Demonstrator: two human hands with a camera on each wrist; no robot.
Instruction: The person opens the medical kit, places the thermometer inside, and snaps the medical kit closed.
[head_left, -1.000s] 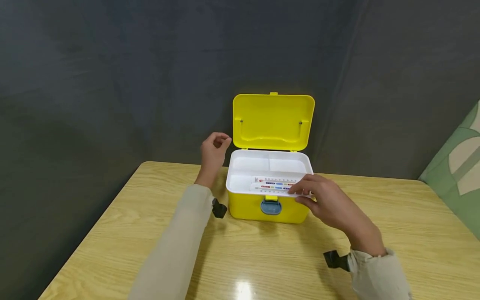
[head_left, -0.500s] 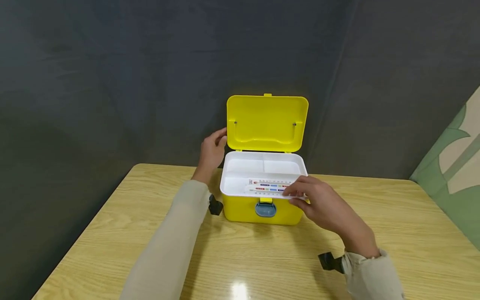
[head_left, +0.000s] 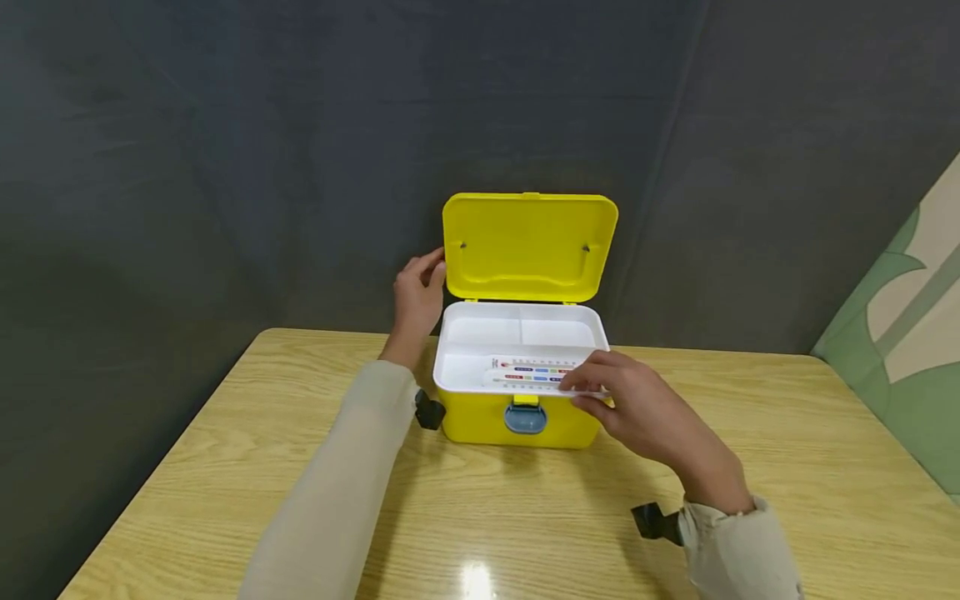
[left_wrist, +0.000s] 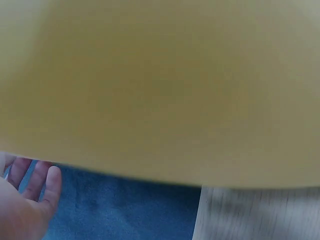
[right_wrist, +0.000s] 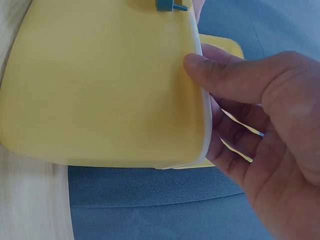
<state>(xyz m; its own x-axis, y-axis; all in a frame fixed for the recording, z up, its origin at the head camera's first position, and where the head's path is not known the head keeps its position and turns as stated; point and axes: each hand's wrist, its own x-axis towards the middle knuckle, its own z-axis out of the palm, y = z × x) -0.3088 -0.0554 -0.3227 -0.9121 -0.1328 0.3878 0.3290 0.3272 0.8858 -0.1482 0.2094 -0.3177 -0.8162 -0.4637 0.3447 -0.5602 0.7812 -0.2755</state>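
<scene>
A yellow medicine-style box (head_left: 480,421) stands on the table with its lid (head_left: 528,250) raised at the back. My left hand (head_left: 417,298) is at the lid's left edge, its fingertips passing behind it. My right hand (head_left: 637,408) grips the box's front right rim, thumb on the yellow outer wall and fingers inside, as the right wrist view shows. A white divided tray (head_left: 480,323) fills the top of the box. In its front compartment lies a thermometer card (head_left: 525,372) with coloured marks, its right end hidden by my right fingers.
A blue-grey latch (head_left: 526,419) hangs on the box's front. The wooden table (head_left: 300,475) ends just behind the box, against a dark cloth backdrop (head_left: 300,167). A green and beige patterned surface (head_left: 900,333) rises at the far right.
My left hand has come up against the lid's left edge, fingers slipping behind it. The lid now leans slightly further forward. My right hand stays at the front right rim.
</scene>
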